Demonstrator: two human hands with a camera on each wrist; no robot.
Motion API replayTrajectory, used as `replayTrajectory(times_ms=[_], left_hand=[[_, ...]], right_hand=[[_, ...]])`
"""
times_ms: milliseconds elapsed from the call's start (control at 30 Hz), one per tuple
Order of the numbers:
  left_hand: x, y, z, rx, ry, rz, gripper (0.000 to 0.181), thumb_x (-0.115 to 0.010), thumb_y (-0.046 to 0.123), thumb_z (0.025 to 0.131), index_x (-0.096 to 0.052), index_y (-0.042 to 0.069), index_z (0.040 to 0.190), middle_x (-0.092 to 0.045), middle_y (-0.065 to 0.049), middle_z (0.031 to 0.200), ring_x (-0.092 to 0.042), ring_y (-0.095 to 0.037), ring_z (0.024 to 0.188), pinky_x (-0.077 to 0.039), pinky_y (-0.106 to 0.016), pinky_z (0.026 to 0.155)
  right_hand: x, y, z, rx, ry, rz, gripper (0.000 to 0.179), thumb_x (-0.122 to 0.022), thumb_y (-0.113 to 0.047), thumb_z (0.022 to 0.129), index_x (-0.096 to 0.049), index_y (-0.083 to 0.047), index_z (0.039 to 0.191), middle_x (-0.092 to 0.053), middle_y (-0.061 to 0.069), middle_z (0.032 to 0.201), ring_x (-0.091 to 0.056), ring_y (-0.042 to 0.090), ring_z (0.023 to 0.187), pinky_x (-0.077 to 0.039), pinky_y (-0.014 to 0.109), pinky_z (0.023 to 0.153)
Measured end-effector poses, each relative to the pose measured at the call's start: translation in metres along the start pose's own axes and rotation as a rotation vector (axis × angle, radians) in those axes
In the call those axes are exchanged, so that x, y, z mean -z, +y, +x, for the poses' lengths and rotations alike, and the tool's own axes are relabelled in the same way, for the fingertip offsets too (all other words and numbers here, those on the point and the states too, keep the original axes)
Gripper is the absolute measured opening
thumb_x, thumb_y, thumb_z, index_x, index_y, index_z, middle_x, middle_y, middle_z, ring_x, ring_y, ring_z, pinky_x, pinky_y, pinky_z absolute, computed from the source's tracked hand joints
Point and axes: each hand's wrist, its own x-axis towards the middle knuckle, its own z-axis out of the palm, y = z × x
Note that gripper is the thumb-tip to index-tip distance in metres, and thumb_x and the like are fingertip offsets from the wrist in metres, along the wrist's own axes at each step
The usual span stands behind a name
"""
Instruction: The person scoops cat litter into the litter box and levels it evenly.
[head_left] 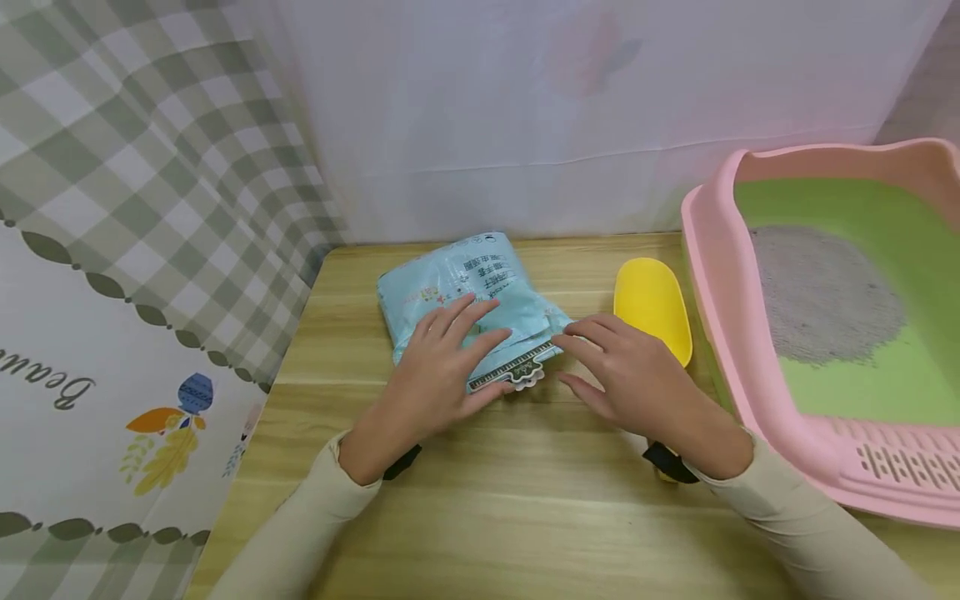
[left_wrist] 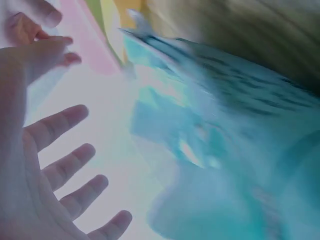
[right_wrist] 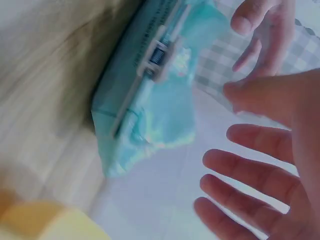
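A light blue plastic bag lies on the wooden table, with a black-and-white bag clip across its folded near end. My left hand hovers over the bag's near left part, fingers spread and apart from the plastic in the left wrist view. At the clip's right end is my right hand, its fingers loosely bent and holding nothing. In the right wrist view the clip sits along the bag, with the right fingers clear of both. Motion blurs the bag in the left wrist view.
A yellow scoop lies right of the bag, partly hidden by the right hand. Beside it stands a pink litter box with a green inside and grey litter. Checked cloth hangs at the left, white cloth behind.
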Motion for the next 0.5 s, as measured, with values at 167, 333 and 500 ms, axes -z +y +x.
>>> replayTrajectory(times_ms=[167, 333, 500], left_hand=[[0.003, 0.013, 0.023, -0.1, -0.006, 0.019, 0.079, -0.075, 0.073, 0.093, -0.065, 0.025, 0.155, -0.043, -0.009, 0.172, -0.038, -0.039, 0.159, -0.036, -0.072, 0.119], [0.006, 0.021, 0.042, -0.149, -0.064, 0.071, 0.099, -0.065, 0.088, 0.089, -0.049, 0.03, 0.168, -0.029, -0.006, 0.181, -0.023, -0.037, 0.166, -0.023, -0.07, 0.127], [0.005, 0.017, 0.056, -0.157, -0.099, 0.124, 0.114, -0.061, 0.097, 0.081, -0.042, 0.032, 0.172, -0.021, -0.003, 0.183, -0.009, -0.033, 0.169, -0.009, -0.068, 0.13]], right_hand=[[0.03, 0.012, -0.009, -0.02, -0.036, 0.037, 0.062, -0.071, -0.054, 0.103, -0.068, -0.011, 0.147, -0.064, 0.016, 0.15, -0.061, 0.041, 0.135, -0.062, 0.058, 0.088], [0.052, 0.029, -0.016, 0.005, -0.122, 0.024, 0.079, -0.051, -0.072, 0.107, -0.054, -0.016, 0.163, -0.043, 0.014, 0.173, -0.035, 0.045, 0.159, -0.037, 0.063, 0.122], [0.058, 0.048, -0.019, 0.04, -0.182, 0.016, 0.085, -0.051, -0.072, 0.106, -0.042, -0.018, 0.171, -0.022, 0.011, 0.182, -0.011, 0.043, 0.168, -0.01, 0.057, 0.133]])
